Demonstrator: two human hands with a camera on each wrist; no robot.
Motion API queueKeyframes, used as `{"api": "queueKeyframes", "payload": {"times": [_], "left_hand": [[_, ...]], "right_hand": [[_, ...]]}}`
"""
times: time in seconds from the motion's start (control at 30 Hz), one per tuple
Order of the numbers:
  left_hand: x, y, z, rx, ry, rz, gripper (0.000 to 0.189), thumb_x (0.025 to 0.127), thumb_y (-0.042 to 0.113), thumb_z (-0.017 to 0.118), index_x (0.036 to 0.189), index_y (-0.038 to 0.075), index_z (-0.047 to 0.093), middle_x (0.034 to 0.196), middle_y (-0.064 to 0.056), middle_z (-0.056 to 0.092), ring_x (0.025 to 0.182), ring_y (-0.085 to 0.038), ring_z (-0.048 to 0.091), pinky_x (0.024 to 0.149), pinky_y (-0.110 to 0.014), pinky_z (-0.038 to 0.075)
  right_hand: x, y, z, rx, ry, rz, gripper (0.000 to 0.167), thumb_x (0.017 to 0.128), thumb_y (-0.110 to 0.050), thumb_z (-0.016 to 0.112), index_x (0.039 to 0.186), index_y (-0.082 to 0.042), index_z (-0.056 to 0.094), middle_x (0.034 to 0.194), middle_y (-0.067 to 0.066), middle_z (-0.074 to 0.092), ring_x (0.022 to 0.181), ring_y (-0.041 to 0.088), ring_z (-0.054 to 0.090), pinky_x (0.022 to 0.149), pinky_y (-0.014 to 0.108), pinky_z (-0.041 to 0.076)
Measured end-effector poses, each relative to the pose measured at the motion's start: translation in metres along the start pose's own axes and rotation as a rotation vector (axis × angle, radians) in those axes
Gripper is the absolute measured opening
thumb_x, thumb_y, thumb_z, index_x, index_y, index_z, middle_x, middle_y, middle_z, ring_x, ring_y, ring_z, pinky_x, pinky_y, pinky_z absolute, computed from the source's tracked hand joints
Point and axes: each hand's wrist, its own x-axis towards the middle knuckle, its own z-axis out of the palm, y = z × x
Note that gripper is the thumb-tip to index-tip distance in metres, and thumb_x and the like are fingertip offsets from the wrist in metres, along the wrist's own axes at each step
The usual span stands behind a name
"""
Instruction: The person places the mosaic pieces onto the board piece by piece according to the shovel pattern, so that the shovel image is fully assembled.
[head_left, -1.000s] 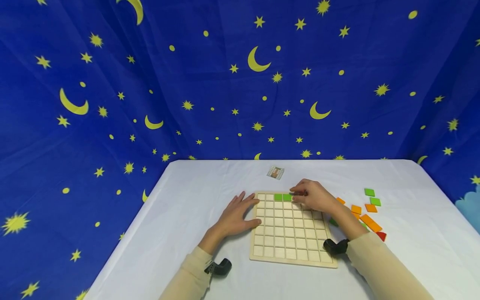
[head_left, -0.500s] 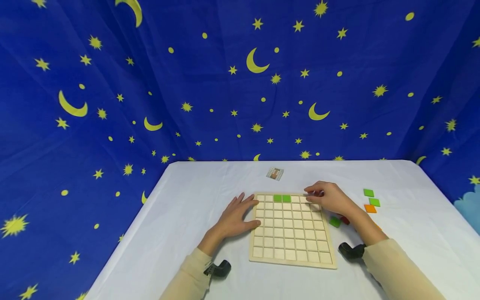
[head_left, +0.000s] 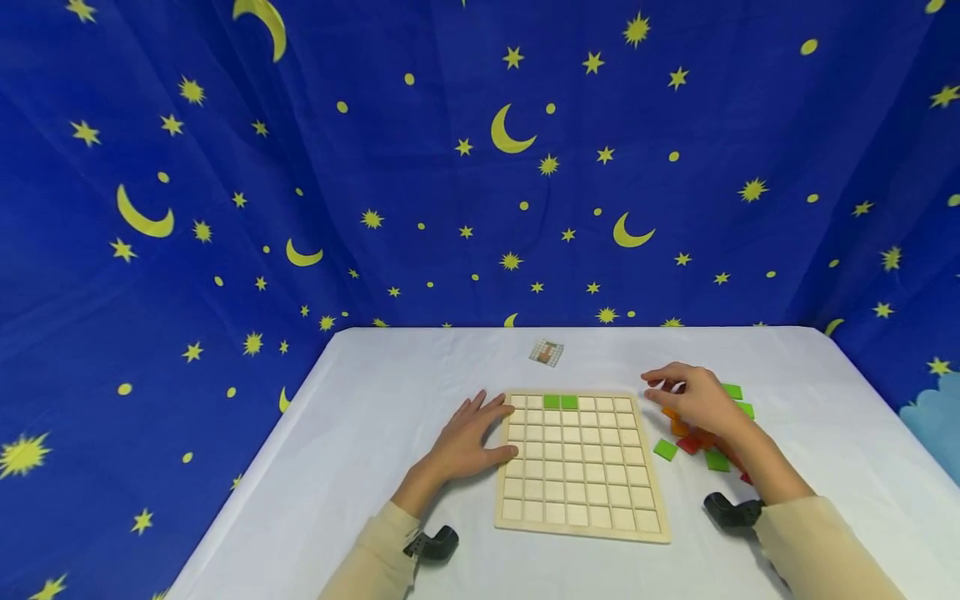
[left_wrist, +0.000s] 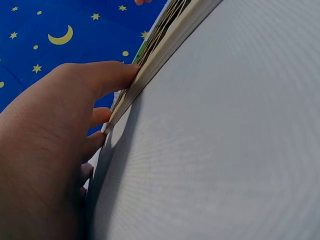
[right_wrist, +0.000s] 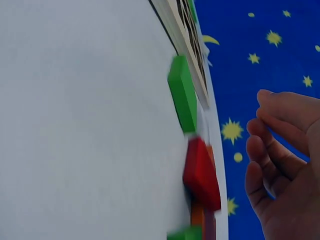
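Note:
A wooden board (head_left: 585, 467) with a grid of square recesses lies on the table. Two green square tiles (head_left: 561, 402) sit side by side in its far row. My left hand (head_left: 465, 442) rests at the board's left side; the left wrist view shows the thumb (left_wrist: 117, 76) on the board's edge (left_wrist: 165, 52). Beyond the board's far right corner, my right hand (head_left: 697, 402) hovers beside a loose pile with its fingers softly bent and nothing between them. Below it in the right wrist view are a green tile (right_wrist: 183, 97) and a red piece (right_wrist: 200, 172).
Right of the board, the pile has orange tiles (head_left: 679, 427), a red piece (head_left: 688, 446) and green tiles (head_left: 717, 460), partly hidden by the right arm. A small patterned card (head_left: 547, 352) lies behind the board. Blue starry cloth (head_left: 420, 167) hangs around the white table.
My right hand has left the board's far row and moved right to the tile pile. The two green tiles stay in the board. My left hand keeps its place.

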Motion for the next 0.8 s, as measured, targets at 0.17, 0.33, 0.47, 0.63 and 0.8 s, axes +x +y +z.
{"api": "queueKeyframes", "payload": {"times": [0.17, 0.33, 0.47, 0.63, 0.8], "left_hand": [[0.0, -0.002, 0.001, 0.001, -0.003, -0.002, 0.072, 0.084, 0.061, 0.058, 0.143, 0.022, 0.046, 0.154, 0.002, 0.031, 0.144, -0.027, 0.013, 0.116, -0.043, 0.008], [-0.001, -0.002, 0.0, -0.004, -0.006, -0.007, 0.072, 0.084, 0.062, 0.058, 0.143, 0.022, 0.046, 0.154, 0.003, 0.031, 0.145, -0.026, 0.012, 0.117, -0.042, 0.007], [-0.001, -0.002, -0.001, -0.005, -0.006, 0.003, 0.073, 0.084, 0.062, 0.058, 0.143, 0.021, 0.046, 0.154, 0.002, 0.031, 0.144, -0.027, 0.013, 0.116, -0.043, 0.009], [-0.002, -0.001, -0.003, -0.005, -0.002, 0.0, 0.072, 0.084, 0.062, 0.057, 0.143, 0.021, 0.046, 0.154, 0.0, 0.031, 0.144, -0.027, 0.013, 0.116, -0.045, 0.009], [0.0, 0.0, -0.002, -0.006, -0.018, -0.013, 0.073, 0.085, 0.063, 0.056, 0.144, 0.022, 0.045, 0.155, 0.002, 0.03, 0.145, -0.024, 0.011, 0.117, -0.041, 0.006]], "right_hand": [[-0.008, 0.007, -0.01, -0.003, 0.027, 0.061, 0.032, 0.087, -0.024, 0.071, 0.115, -0.008, 0.07, 0.1, 0.004, 0.064, 0.082, 0.023, 0.055, 0.061, 0.03, 0.051], [-0.016, 0.017, -0.024, -0.037, 0.074, 0.079, 0.034, 0.088, -0.026, 0.07, 0.117, -0.008, 0.069, 0.103, 0.008, 0.063, 0.085, 0.025, 0.054, 0.062, 0.03, 0.051], [-0.02, 0.025, -0.035, -0.071, 0.109, 0.091, 0.036, 0.089, -0.027, 0.069, 0.118, -0.006, 0.068, 0.106, 0.011, 0.063, 0.087, 0.028, 0.053, 0.065, 0.032, 0.05], [-0.024, 0.039, -0.047, -0.055, 0.135, 0.144, 0.042, 0.09, -0.034, 0.067, 0.121, -0.005, 0.065, 0.112, 0.016, 0.061, 0.094, 0.031, 0.051, 0.069, 0.035, 0.047], [-0.032, 0.054, -0.058, -0.055, 0.132, 0.206, 0.049, 0.091, -0.038, 0.065, 0.124, -0.003, 0.062, 0.114, 0.023, 0.057, 0.097, 0.037, 0.048, 0.07, 0.044, 0.044]]}}
